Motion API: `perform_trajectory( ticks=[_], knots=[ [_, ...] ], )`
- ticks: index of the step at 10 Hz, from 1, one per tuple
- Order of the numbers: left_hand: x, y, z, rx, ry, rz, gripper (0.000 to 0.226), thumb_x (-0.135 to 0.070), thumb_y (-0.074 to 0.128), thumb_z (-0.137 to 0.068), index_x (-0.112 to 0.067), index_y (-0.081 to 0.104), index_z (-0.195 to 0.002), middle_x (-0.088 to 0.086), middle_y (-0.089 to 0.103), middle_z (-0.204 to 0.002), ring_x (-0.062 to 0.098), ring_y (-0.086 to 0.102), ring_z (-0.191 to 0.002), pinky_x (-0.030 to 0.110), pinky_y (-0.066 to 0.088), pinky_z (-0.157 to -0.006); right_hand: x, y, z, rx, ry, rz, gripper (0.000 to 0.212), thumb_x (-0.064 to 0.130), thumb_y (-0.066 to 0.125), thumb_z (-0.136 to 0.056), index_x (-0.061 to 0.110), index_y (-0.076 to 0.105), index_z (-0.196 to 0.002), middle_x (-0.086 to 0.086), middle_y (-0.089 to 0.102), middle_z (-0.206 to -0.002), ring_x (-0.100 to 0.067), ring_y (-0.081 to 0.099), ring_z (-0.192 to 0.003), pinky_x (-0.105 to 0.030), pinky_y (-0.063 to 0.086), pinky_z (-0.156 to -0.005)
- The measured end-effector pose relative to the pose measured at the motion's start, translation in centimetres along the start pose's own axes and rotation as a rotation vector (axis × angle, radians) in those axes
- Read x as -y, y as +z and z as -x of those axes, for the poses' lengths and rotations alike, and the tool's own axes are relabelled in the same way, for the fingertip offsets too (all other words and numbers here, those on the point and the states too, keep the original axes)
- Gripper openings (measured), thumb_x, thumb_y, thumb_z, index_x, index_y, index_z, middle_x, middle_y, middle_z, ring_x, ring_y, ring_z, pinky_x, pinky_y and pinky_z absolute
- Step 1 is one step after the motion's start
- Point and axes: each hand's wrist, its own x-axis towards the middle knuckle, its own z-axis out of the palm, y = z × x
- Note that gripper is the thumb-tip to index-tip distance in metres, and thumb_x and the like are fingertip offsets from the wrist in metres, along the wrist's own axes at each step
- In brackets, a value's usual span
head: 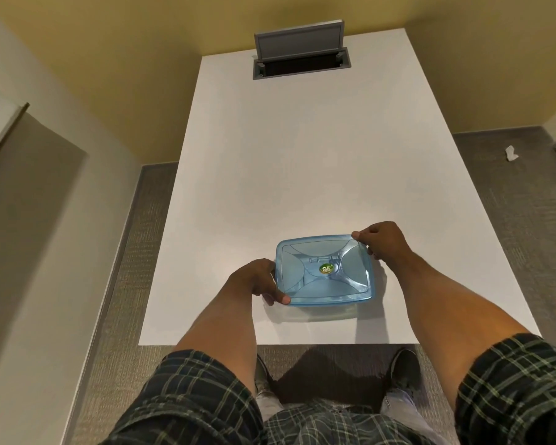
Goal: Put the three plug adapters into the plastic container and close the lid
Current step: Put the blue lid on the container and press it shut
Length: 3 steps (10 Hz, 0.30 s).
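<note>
White tabletop (302,162) took up most of the view, with a grey pop-up hatch (300,53) standing open at the far end and grey carpet (511,220) on both sides. Near the front edge sat the plastic container (321,308) with its blue lid (323,271) lying on top, and I honestly couldn't see any adapters through it. Left hand (254,281) was pinching the lid's near-left corner while the right hand (382,240) gripped the far-right corner, both arms in plaid sleeves (511,396).
</note>
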Motion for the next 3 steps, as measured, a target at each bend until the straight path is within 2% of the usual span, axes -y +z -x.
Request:
perform_trajectory(
  ticks=[1, 2, 3],
  knots=[
    [-0.6, -0.2, 0.0, -0.009, 0.025, -0.062, 0.068, -0.026, 0.096, -0.064, -0.018, 0.067, -0.125, -0.01, 0.073, -0.095, 0.013, 0.075, -0.076, 0.017, 0.056, -0.061, 0.4, -0.1, 0.4, 0.001, -0.027, 0.022, 0.031, 0.028, 0.079, -0.081, -0.001, 0.072, -0.072, -0.012, 0.062, -0.06, -0.023, 0.054, -0.05, -0.024, 0.04, -0.047],
    [-1.1, -0.4, 0.2, -0.04, -0.024, -0.192, 0.085, -0.037, 0.095, -0.063, -0.023, 0.058, -0.138, -0.004, 0.064, -0.122, 0.017, 0.061, -0.105, 0.025, 0.046, -0.087, 1.2, -0.1, 0.9, -0.006, -0.066, 0.196, 0.025, 0.035, 0.075, -0.084, 0.011, 0.075, -0.077, -0.005, 0.069, -0.073, -0.023, 0.062, -0.065, -0.028, 0.044, -0.06],
    [-1.4, -0.2, 0.4, -0.079, -0.05, -0.18, 0.094, -0.047, 0.09, -0.067, -0.021, 0.048, -0.146, 0.001, 0.057, -0.141, 0.018, 0.054, -0.117, 0.027, 0.04, -0.093, 1.7, -0.1, 1.8, -0.066, -0.107, 0.355, 0.023, 0.04, 0.07, -0.087, 0.019, 0.076, -0.093, 0.0, 0.072, -0.093, -0.023, 0.066, -0.089, -0.032, 0.046, -0.073]
  ],
)
